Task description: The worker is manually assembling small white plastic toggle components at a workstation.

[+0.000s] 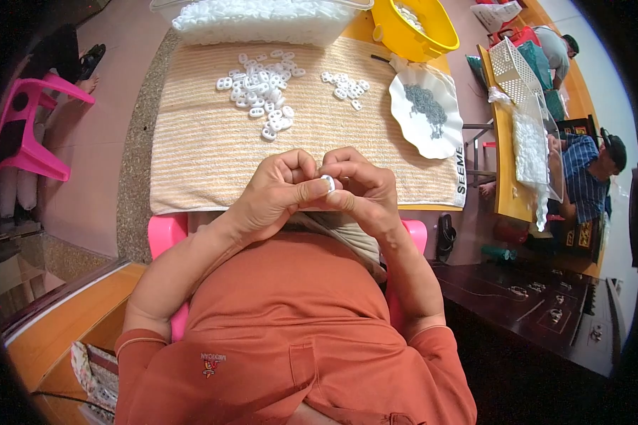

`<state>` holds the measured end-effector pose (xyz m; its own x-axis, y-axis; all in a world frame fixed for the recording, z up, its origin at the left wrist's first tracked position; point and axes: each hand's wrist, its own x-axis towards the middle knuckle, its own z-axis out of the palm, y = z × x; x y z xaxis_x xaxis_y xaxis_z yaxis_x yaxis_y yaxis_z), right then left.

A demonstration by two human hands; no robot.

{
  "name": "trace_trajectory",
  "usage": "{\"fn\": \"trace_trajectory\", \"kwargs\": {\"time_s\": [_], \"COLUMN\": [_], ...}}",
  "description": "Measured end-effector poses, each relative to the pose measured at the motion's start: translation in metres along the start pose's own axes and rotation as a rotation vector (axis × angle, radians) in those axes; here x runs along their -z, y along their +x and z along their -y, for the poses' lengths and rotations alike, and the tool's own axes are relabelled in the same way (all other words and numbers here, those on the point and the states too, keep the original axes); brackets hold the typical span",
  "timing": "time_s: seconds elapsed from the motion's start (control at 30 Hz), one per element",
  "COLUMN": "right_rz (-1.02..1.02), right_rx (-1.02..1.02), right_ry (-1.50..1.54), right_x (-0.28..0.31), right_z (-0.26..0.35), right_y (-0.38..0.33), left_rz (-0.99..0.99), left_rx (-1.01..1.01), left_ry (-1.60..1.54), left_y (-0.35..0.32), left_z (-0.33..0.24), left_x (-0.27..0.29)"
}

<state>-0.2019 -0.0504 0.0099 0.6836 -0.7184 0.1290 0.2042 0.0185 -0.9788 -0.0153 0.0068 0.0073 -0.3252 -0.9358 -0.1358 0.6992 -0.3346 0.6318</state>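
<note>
Between my fingertips, close to the near edge of the towel, is a small white plastic piece [328, 183]. My left hand [280, 190] pinches it from one side, thumb pressed along it and fingers curled. From the other side my right hand [365, 185] grips it between thumb and bent fingers. Beyond my hands lies a heap of white oval two-hole pieces [259, 88]. To its right is a smaller group of similar pieces [346, 88]. A white wavy-edged dish [443, 145] holds small grey parts [425, 106].
A striped towel [191, 142] covers the table. At the back stand a clear bin [354, 6] full of white pieces and a yellow basin [443, 32]. Pink stool [32, 127] at left. Two people work on the right beside another table [505, 177].
</note>
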Motion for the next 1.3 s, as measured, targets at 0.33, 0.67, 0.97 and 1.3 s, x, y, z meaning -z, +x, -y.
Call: {"fn": "trace_trajectory", "kwargs": {"time_s": [0.33,0.67,0.97,1.3], "right_rz": [-0.018,-0.05,-0.031,-0.04], "right_rx": [0.029,0.124,0.167,0.161], "right_ry": [-0.034,-0.135,-0.206,-0.202], "right_x": [-0.004,-0.013,-0.017,-0.016], "right_z": [0.005,0.012,0.019,0.016], "right_y": [0.001,-0.001,-0.002,-0.004], "left_rz": [0.045,0.075,0.13,0.137], "left_rx": [0.049,0.1,0.079,0.073], "left_ry": [-0.102,-0.118,-0.146,-0.115], "left_y": [0.001,0.001,0.0,0.0], "left_z": [-0.003,0.0,-0.004,-0.002], "left_x": [0.005,0.009,0.003,0.003]}}
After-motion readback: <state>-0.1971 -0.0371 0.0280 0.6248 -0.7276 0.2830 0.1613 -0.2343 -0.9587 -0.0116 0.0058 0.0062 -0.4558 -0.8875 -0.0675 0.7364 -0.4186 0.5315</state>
